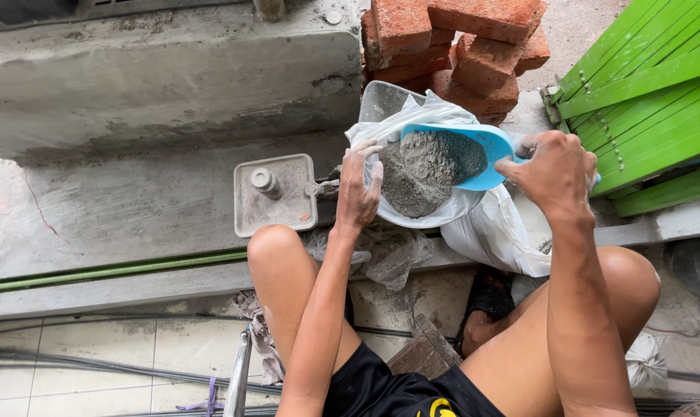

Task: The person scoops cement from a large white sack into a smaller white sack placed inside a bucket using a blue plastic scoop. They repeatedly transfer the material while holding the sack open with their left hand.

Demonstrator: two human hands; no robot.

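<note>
Centre right of the frame: a blue scoop (473, 147), heaped with grey cement powder (431, 158), is held by its handle in the right hand (554, 174), fingers curled tightly shut around it. The scoop is tilted over the mouth of a white plastic bag (493, 228). The bag's rim is gripped by the left hand (358, 193), fingers closed over its edge. A grey square container (275, 193) is seen left of centre, red bricks (458, 42) at top centre, green slats (651, 93) at upper right.
</note>
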